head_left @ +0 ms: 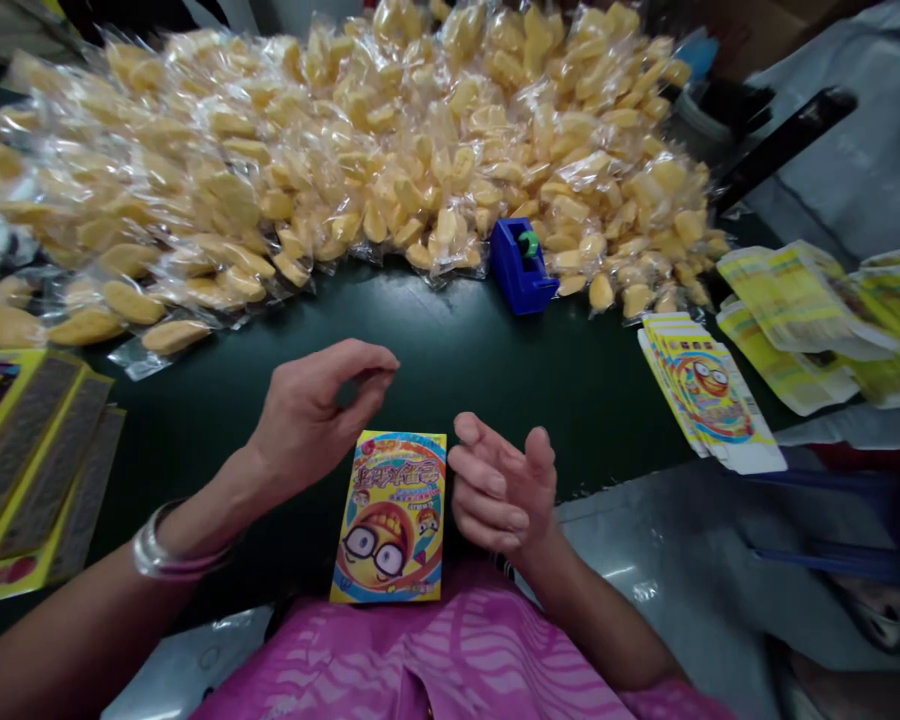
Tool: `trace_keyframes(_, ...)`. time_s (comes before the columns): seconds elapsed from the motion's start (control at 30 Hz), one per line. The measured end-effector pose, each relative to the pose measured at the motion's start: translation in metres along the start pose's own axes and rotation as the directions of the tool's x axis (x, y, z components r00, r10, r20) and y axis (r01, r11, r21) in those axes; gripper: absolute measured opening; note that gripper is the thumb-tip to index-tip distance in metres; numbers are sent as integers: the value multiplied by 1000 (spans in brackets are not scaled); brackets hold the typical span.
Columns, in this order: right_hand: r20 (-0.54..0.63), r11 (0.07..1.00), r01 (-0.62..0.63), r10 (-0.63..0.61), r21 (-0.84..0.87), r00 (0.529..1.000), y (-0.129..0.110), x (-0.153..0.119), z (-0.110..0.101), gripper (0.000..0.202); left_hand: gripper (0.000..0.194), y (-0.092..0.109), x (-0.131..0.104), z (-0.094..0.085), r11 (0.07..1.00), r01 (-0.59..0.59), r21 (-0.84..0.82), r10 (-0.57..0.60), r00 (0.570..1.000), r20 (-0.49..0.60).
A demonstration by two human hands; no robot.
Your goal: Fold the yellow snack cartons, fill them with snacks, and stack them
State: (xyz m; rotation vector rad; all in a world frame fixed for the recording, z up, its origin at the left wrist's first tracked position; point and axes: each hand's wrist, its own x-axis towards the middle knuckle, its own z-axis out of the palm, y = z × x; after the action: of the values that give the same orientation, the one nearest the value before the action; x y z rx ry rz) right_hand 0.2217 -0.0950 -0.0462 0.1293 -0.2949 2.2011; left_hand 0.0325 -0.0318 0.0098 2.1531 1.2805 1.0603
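Note:
A colourful box (391, 515) with a cartoon face in glasses lies at the table's near edge, between my hands. My left hand (319, 405) is raised above the box's upper left, its thumb and fingertips brought together; whether anything small is between them is hidden. Just right of the box, my right hand (504, 485) is palm up, fingers slightly curled and apart, holding nothing. Beyond them a blue tape dispenser (523, 268) with a green roll stands against a large heap of yellow pieces in clear bags (420, 150).
Flat printed cartons (712, 390) lie fanned at the right edge, with more yellow cartons (810, 310) stacked behind. Yellow-edged panels with grey-brown faces (45, 460) overlap at the left. A black bar (787, 145) slants at the upper right.

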Motion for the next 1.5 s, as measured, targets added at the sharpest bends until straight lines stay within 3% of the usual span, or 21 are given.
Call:
trace_keyframes(0.17, -31, 997, 77, -76, 20, 997, 15, -2, -8, 62, 7, 20, -25, 10, 923, 208, -325, -163, 973, 161)
trace_keyframes(0.3, -44, 997, 64, -66, -39, 997, 16, -1, 1, 54, 19, 25, -37, 23, 802, 407, -437, -374, 913, 163)
trace_keyframes(0.37, -65, 994, 56, -62, -95, 996, 16, 0, 6, 52, 18, 24, -38, 27, 731, 458, -506, -426, 885, 185)
trace_keyframes(0.6, -219, 918, -7, -86, -396, 972, 20, 1, 11, 65, 16, 27, -36, 29, 591, 510, -625, -542, 825, 161)
trace_keyframes(0.77, -245, 783, 35, -236, -621, 940, 7, -3, 11, 80, 16, 17, -41, 29, 452, 527, -720, -553, 799, 237)
trace_keyframes(0.87, -243, 812, 17, -194, -583, 950, 4, -5, 12, 79, 9, 14, -39, 30, 378, 535, -756, -554, 785, 278)
trace_keyframes(0.97, -238, 872, -42, -86, -488, 968, 8, -4, 11, 80, 20, 18, -34, 33, 313, 579, -753, -536, 762, 364)
trace_keyframes(1.07, -226, 857, -67, -59, -511, 972, 14, -2, 9, 83, 20, 23, -29, 38, 295, 600, -743, -547, 744, 384)
trace_keyframes(1.2, -256, 755, -81, -118, -650, 959, 19, -4, 8, 86, 17, 24, -29, 42, 289, 584, -759, -583, 736, 345)
trace_keyframes(1.37, -247, 595, -98, -174, -797, 953, 19, -8, 8, 87, 18, 25, -31, 43, 355, 540, -763, -556, 778, 292)
trace_keyframes(1.5, -222, 273, -151, -252, -950, 942, 8, -11, 8, 89, 20, 28, -32, 37, 416, 526, -742, -549, 796, 257)
